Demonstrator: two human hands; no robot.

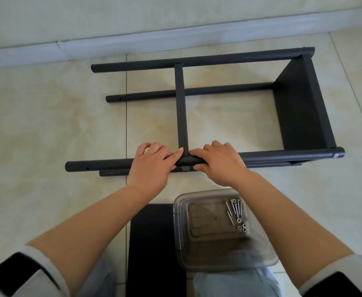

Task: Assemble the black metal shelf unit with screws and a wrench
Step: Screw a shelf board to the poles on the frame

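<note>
A black metal shelf frame (197,91) lies on the tiled floor at twelve o'clock, likely rigid and fairly light; left hand (152,166) and right hand (220,162) both grip its near tube (283,156) beside the crossbar joint.

The black metal shelf unit (302,108) lies on its side on the floor, its four tube legs pointing toward 9 o'clock, one flat panel fixed at 3 o'clock. Silver screws (235,209) lie at 5 o'clock.
</note>
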